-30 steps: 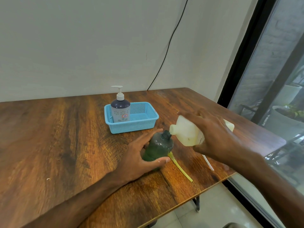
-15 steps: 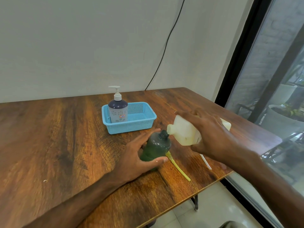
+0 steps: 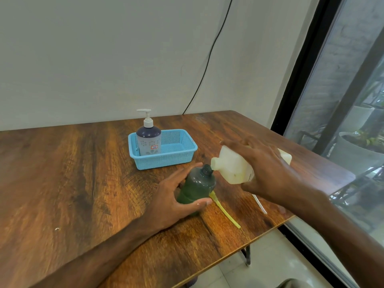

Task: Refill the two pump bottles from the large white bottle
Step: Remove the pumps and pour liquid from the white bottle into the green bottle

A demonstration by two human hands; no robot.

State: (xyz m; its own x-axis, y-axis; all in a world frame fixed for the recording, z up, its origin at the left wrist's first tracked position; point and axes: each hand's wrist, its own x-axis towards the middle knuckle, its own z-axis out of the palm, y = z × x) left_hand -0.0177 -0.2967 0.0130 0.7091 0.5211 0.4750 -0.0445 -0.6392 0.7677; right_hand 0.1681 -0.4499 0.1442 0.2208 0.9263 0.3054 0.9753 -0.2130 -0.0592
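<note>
Right hand (image 3: 268, 171) is gripping the large white bottle (image 3: 230, 167), near-horizontal, spout pointing left at the green bottle's (image 3: 197, 186) open neck. Left hand (image 3: 172, 202) is curling round that bottle near the bench's (image 3: 62, 173) front edge. Yellow tube (image 3: 226, 213) is lying beside it; blue basket (image 3: 166, 161) is holding a pump bottle (image 3: 148, 140) behind.

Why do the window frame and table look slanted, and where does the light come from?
Head view: the wide-angle lens leans the window frame and bows the table; daylight from that window puts a sheen on the wood; the left hand gripping the green bottle and right hand holding the white bottle look slightly soft.
</note>
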